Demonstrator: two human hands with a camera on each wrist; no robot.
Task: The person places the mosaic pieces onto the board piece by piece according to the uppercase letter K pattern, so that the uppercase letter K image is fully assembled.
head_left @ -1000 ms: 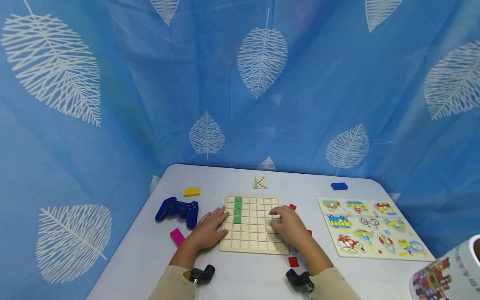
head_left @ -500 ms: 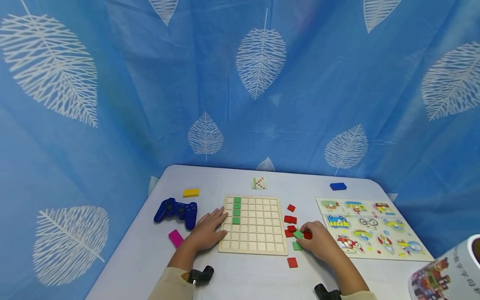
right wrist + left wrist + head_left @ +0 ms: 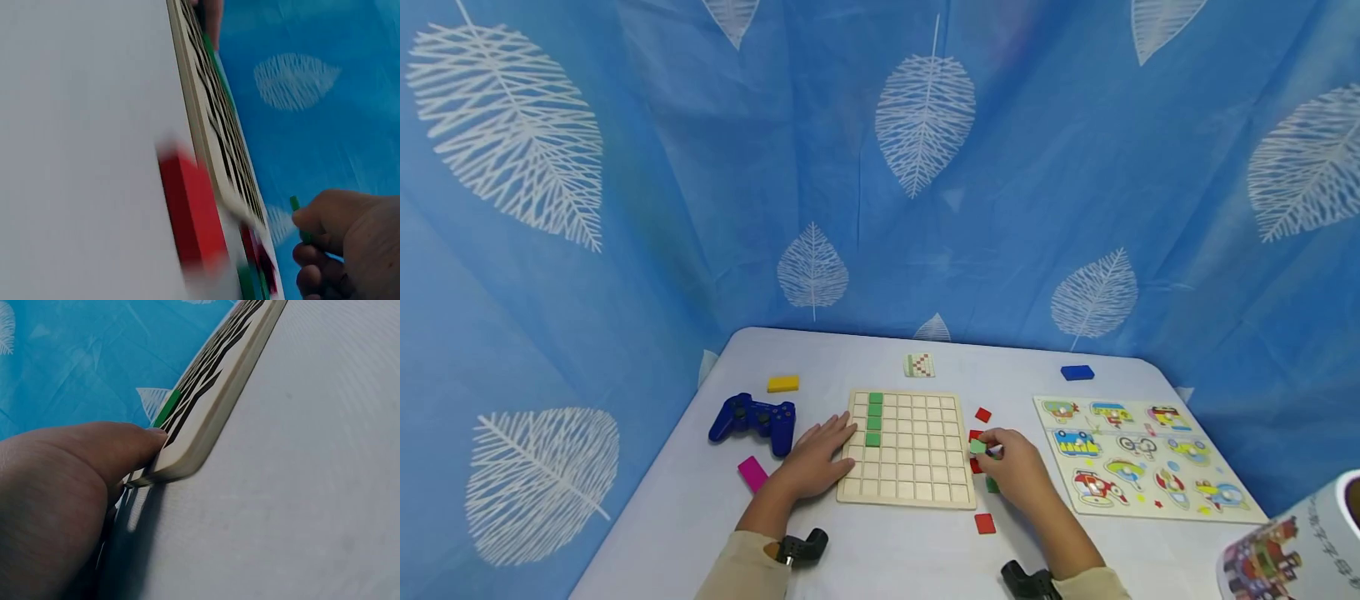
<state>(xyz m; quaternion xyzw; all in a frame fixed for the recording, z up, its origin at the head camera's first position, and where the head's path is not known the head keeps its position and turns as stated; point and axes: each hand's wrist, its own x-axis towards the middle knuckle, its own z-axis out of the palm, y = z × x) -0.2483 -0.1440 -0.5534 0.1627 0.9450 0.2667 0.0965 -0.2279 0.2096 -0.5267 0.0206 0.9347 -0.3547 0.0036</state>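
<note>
A wooden grid board (image 3: 917,502) lies mid-table, with several green tiles in a column near its left side (image 3: 875,422). On its left edge rests my left hand (image 3: 815,457), fingers spread fairly straight; the left wrist view shows the thumb (image 3: 134,447) touching the board's corner area. My right hand (image 3: 1017,468), just right of the board, pinches a green tile (image 3: 977,447) between thumb and fingers. In the right wrist view that tile (image 3: 295,203) shows edge-on, raised above the table. Red tiles (image 3: 982,414) and another green tile (image 3: 992,485) lie below and around this hand, some partly hidden.
A lone red tile (image 3: 985,523) lies near the board's front right corner. A pattern card (image 3: 919,365) is behind the board. Around stand a blue game controller (image 3: 756,421), yellow (image 3: 783,383), pink (image 3: 752,474) and blue blocks (image 3: 1077,372), a picture puzzle (image 3: 1150,454) and a printed cup (image 3: 1285,542).
My right hand went from over the board to the loose tiles at the right, took a green tile, and has come back a little leftward with it. The left hand stays put.
</note>
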